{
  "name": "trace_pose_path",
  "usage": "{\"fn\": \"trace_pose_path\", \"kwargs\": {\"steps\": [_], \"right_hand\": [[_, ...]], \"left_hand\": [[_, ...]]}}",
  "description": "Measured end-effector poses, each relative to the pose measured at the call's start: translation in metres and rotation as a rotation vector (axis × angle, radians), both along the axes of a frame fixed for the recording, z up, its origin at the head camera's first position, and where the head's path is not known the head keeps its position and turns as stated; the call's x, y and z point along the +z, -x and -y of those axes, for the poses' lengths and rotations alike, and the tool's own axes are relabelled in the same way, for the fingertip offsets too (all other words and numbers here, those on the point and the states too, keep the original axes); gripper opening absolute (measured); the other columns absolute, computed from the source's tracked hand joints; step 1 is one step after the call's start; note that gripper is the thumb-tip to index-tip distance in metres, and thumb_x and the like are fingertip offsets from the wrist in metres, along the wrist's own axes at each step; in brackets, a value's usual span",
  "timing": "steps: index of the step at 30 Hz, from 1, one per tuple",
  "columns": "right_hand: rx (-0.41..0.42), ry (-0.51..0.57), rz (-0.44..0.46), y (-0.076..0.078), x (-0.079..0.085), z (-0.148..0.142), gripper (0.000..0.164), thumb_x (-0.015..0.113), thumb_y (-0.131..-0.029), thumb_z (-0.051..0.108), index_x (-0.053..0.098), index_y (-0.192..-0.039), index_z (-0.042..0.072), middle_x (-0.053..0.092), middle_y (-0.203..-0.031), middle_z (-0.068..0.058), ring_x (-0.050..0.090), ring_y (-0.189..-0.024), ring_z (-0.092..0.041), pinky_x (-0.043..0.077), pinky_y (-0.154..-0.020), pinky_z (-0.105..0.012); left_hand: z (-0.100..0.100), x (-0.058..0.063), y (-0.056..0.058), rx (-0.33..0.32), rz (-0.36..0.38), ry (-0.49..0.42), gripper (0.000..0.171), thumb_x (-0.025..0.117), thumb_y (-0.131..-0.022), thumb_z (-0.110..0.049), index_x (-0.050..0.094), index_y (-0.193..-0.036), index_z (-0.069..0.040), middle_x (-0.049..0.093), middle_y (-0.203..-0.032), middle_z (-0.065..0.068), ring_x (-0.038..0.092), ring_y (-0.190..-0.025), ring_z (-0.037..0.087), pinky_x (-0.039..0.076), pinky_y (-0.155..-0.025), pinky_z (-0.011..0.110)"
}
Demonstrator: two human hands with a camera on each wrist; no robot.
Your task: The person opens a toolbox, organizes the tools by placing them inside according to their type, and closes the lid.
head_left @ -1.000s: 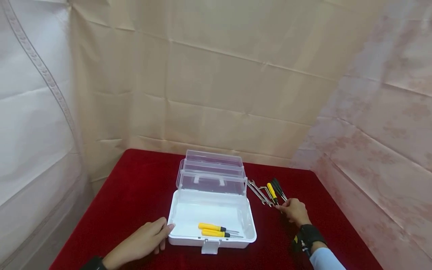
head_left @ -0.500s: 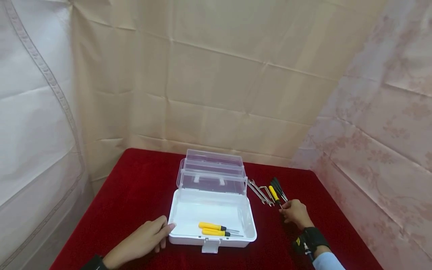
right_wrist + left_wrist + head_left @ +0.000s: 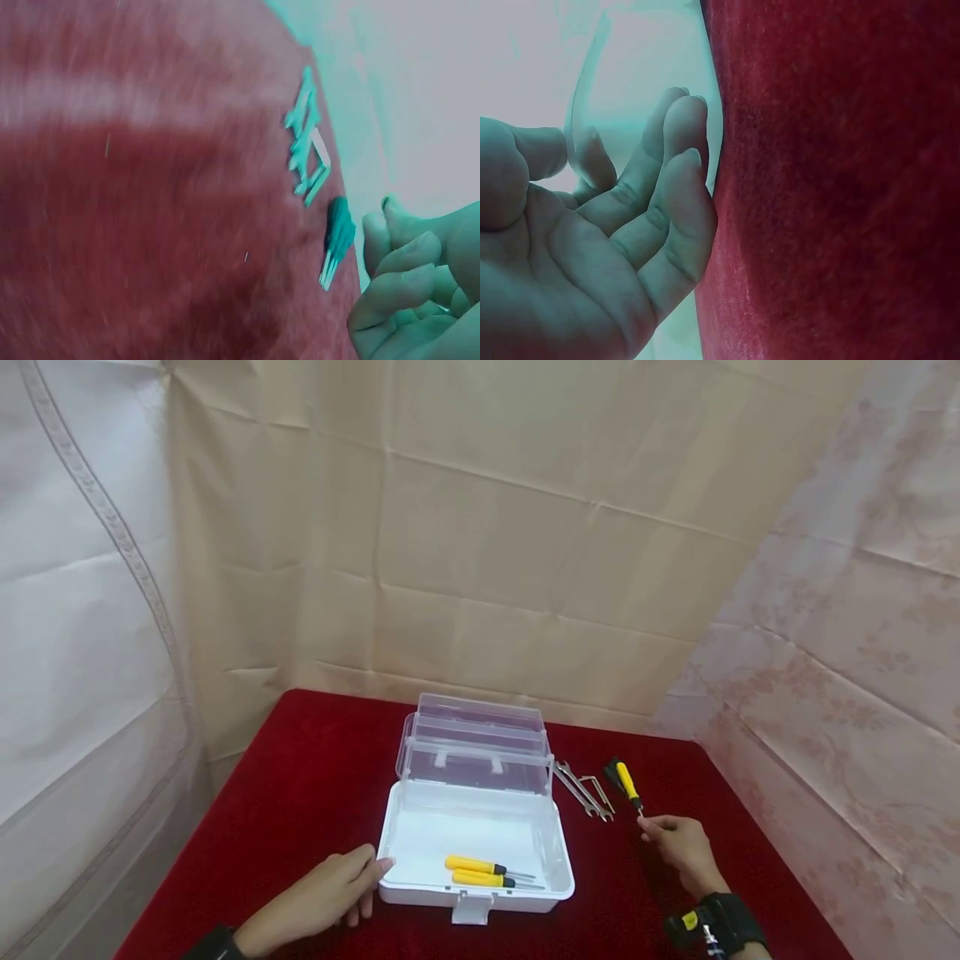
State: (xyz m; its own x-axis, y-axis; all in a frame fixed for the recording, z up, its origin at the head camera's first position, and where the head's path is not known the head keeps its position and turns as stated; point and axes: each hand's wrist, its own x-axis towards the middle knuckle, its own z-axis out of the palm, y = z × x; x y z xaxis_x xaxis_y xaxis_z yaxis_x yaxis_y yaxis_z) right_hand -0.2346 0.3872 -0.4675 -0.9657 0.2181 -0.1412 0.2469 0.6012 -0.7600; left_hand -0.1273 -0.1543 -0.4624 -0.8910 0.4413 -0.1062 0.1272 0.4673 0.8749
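Red cloth table (image 3: 300, 777), no readable writing, left hand (image 3: 322, 893) flat against toolbox (image 3: 474, 893), right hand (image 3: 678, 843) pinching yellow screwdriver (image 3: 627, 783)

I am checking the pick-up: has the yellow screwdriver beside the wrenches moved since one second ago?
Yes. The yellow screwdriver, pinched by the right hand, has moved right, away from the wrenches.

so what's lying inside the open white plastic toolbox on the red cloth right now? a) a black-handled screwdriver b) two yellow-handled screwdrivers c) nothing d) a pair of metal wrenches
b: two yellow-handled screwdrivers lie side by side near the front wall of the open white plastic toolbox, while the metal wrenches lie outside it on the red cloth.
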Motion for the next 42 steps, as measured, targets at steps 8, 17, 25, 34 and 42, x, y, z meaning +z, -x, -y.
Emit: {"fn": "trace_pose_path", "kwargs": {"steps": [8,17,25,34,42], "right_hand": [[-0.032,0.232,-0.022,-0.012,0.016,0.014,0.050,0.070,-0.099,0.037,0.066,-0.122,-0.007,0.064,-0.082,0.000,0.039,-0.061,-0.010,0.037,-0.056,-0.028],[-0.021,0.231,-0.081,-0.022,0.023,0.031,0.047,0.069,-0.100,0.039,0.066,-0.120,-0.003,0.068,-0.089,-0.004,0.042,-0.063,-0.011,0.039,-0.057,-0.028],[-0.004,0.192,-0.104,-0.029,0.026,0.041,0.050,0.070,-0.097,0.044,0.066,-0.119,-0.001,0.069,-0.092,-0.004,0.046,-0.069,-0.012,0.042,-0.061,-0.028],[0.018,0.178,-0.167,-0.033,0.026,0.047,0.040,0.070,-0.099,0.037,0.068,-0.114,-0.001,0.070,-0.090,-0.007,0.045,-0.065,-0.011,0.041,-0.057,-0.026],[0.041,0.204,-0.219,-0.037,0.021,0.051,0.033,0.072,-0.099,0.031,0.070,-0.110,0.000,0.069,-0.087,-0.009,0.041,-0.061,-0.012,0.039,-0.056,-0.027]], "left_hand": [[0.001,-0.004,-0.001,0.014,0.015,-0.011,0.034,0.048,-0.109,-0.039,0.055,-0.094,-0.009,0.062,-0.070,0.002,0.058,-0.056,0.020,0.042,-0.052,0.025],[0.000,-0.002,0.001,-0.011,-0.027,-0.003,0.036,0.046,-0.110,-0.041,0.055,-0.093,-0.010,0.062,-0.069,0.000,0.059,-0.055,0.020,0.042,-0.049,0.025],[0.000,-0.002,0.000,-0.006,-0.017,0.007,0.035,0.046,-0.110,-0.040,0.055,-0.094,-0.010,0.062,-0.069,0.000,0.058,-0.055,0.019,0.043,-0.049,0.025],[-0.001,-0.001,-0.001,0.009,0.004,-0.012,0.030,0.048,-0.110,-0.035,0.057,-0.095,-0.010,0.062,-0.071,0.003,0.059,-0.057,0.018,0.044,-0.053,0.025],[-0.002,-0.002,-0.001,0.004,-0.015,-0.006,0.035,0.046,-0.110,-0.039,0.057,-0.094,-0.010,0.062,-0.070,0.001,0.058,-0.057,0.019,0.044,-0.052,0.026]]}}
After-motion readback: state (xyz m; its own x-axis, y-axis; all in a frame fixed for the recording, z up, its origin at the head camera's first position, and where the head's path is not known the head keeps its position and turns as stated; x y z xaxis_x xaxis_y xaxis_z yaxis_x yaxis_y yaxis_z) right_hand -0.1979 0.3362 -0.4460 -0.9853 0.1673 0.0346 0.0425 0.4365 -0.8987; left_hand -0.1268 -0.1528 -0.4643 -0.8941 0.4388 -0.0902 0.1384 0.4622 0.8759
